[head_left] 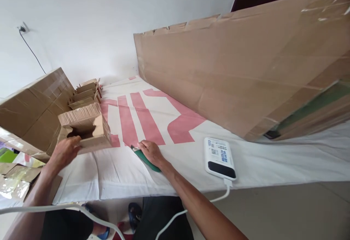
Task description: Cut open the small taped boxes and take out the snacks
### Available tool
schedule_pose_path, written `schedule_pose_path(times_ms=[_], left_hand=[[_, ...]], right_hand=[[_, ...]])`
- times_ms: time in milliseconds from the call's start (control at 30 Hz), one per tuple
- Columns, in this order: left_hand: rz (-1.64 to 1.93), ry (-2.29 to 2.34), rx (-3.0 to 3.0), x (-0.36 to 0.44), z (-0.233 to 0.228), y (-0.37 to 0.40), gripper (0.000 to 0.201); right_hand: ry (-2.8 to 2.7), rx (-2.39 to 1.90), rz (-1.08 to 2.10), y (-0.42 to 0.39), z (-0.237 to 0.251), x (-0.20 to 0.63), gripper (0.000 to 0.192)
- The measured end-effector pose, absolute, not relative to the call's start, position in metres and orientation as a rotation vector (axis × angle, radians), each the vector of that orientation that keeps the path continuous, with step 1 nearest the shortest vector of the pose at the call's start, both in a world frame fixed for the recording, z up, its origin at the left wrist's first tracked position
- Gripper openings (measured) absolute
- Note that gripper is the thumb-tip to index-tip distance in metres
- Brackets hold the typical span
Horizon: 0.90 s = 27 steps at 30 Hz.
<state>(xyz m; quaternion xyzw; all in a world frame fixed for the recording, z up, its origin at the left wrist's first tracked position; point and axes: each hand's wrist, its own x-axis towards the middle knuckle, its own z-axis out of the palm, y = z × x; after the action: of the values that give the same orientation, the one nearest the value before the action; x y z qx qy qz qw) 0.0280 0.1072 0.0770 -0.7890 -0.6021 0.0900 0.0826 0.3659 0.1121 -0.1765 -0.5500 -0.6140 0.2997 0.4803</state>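
My left hand (63,152) grips the near edge of a small open cardboard box (86,128) that stands on the white cloth with red markings (131,123). My right hand (152,152) rests on the cloth, closed over a green-handled cutter (146,160) whose tip pokes out toward the box. The two hands are about a box-width apart.
A row of folded small cartons (86,93) stands behind the box, beside a large taped carton (32,112) at the left. A long cardboard sheet (246,72) leans across the right. A white power bank (220,158) with a cable lies near the table's front edge.
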Motion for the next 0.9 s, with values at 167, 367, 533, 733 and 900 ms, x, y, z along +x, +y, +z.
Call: schedule_pose_path(times_ms=[167,367,533,733,900], left_hand=[[0.25,-1.92,-2.244,0.004,0.062,0.207,0.022],[0.237,-1.974,-2.181,-0.004,0.036,0.275,0.03],[0.193,-2.023,-2.106,-0.002,0.028,0.312,0.03],[0.086,-2.064,-2.039,0.004,0.032,0.331,0.023],[-0.022,-2.099,-2.035,0.006,0.034,0.318,0.013]], right_hand=[[-1.518,-1.347,0.715,0.112,-0.176,0.367,0.049],[-1.526,-1.353,0.711,0.112,-0.175,0.367,0.044],[-1.534,-1.39,0.702,0.113,-0.178,0.368,0.044],[-1.57,-1.407,0.695,0.112,-0.181,0.371,0.04],[-1.595,-1.418,0.67,0.114,-0.176,0.37,0.037]])
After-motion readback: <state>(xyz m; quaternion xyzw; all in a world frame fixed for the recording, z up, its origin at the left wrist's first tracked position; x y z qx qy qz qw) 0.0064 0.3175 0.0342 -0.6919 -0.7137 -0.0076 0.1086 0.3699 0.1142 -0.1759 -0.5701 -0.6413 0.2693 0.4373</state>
